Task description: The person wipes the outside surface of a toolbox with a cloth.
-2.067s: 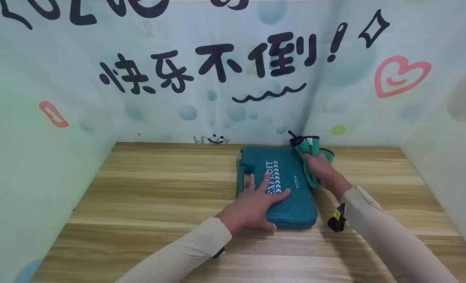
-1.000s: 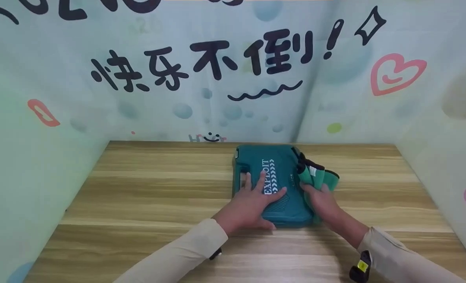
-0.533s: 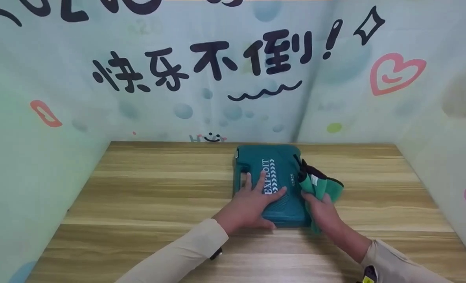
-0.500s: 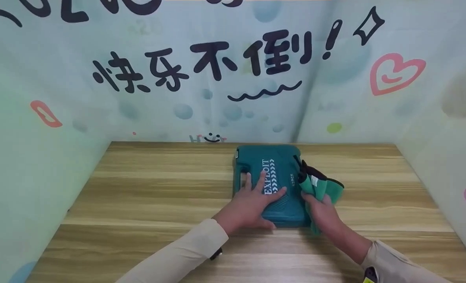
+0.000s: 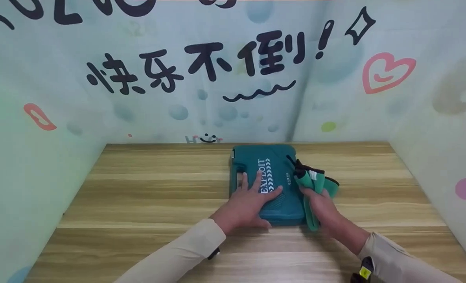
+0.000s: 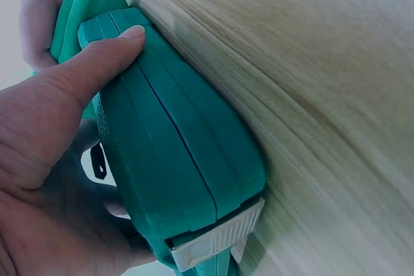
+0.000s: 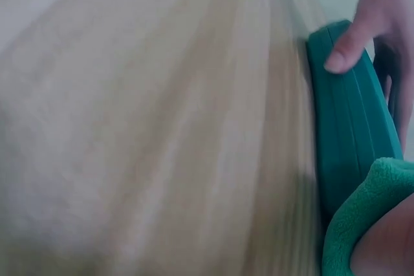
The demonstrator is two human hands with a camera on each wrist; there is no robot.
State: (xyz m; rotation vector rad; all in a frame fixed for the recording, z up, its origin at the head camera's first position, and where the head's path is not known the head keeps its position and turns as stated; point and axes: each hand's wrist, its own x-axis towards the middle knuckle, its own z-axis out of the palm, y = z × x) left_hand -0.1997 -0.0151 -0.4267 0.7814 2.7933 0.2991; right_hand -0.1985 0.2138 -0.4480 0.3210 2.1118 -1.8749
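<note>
A teal plastic tool case lies flat on the table, its lid printed "EXPLOIT" in white. Spread fingers of my left hand rest on the lid's lower left. In the left wrist view, the left thumb presses the case's side. My right hand grips a green cloth with black trim and a white tag, held against the case's right side. Its folded edge hangs down past the case's near right corner. A pale latch shows on the case's side in the left wrist view. The right fingertips are hidden by cloth.
The wooden table extends to both sides of the case. Behind it hangs a printed fabric backdrop, with similar side walls. A small black device with a yellow label is at the right cuff.
My right hand has drawn the cloth along the case's right side from the far corner toward me, then a little back away. The left hand has stayed on the lid.
</note>
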